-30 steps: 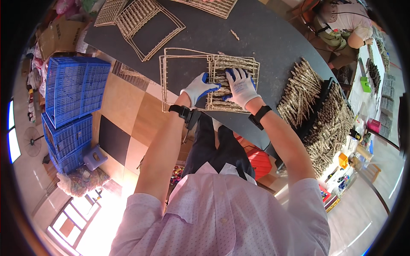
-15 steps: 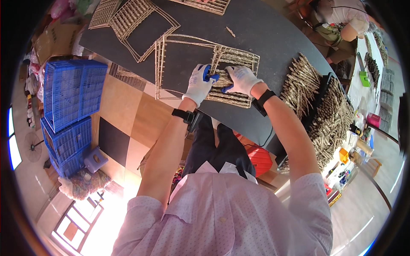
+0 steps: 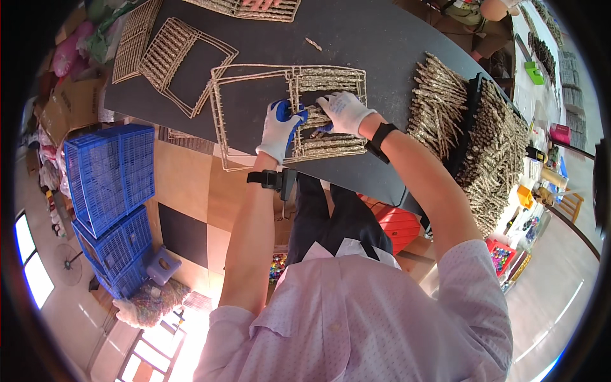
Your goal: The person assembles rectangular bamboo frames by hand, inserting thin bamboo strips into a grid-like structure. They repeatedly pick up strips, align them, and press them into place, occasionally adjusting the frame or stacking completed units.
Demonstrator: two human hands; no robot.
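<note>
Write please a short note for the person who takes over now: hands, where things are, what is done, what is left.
Left hand: gloved, grip on the frame at the left edge of its woven part.
Right hand: gloved, fingers on the woven rows, pressing a strand.
The frame lies flat on the dark table; its right half is partly woven, its left half is bare wire.
Loose sticks are piled to the right, more in a black tray.
Other frames lie at the far left.
Left to do: the gap in the woven rows and the bare half.
</note>
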